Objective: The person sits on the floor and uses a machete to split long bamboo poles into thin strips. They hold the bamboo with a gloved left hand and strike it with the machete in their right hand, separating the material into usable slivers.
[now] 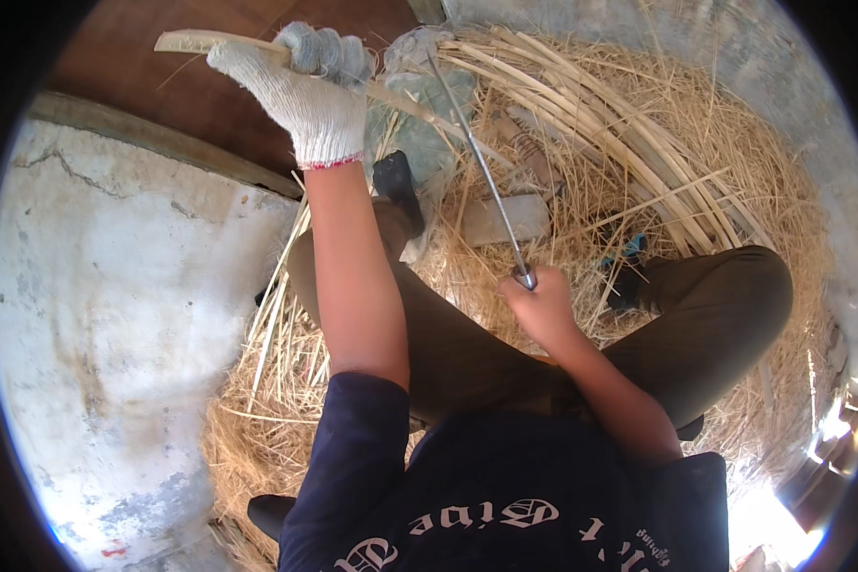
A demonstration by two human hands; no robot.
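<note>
My left hand (316, 103), in a white knitted glove with greyish fingers, is raised at the upper left. Its fingers are wrapped round a pale bamboo strip (186, 41), and the thumb lies along it. Beyond the fist the strip slants down to the right, toward the far end of the blade. My bare right hand (541, 307) grips a knife by its handle, low between my legs. The knife's long, narrow blade (491, 176) points up and away, seen nearly edge-on. Most of the handle is hidden in my fist.
Long split bamboo strips (639, 143) lie at the far right on a heap of straw-like shavings (772, 181). A grey block (505, 219) and a brownish wooden piece (529, 153) lie between my feet. A stained wall (133, 286) stands at the left.
</note>
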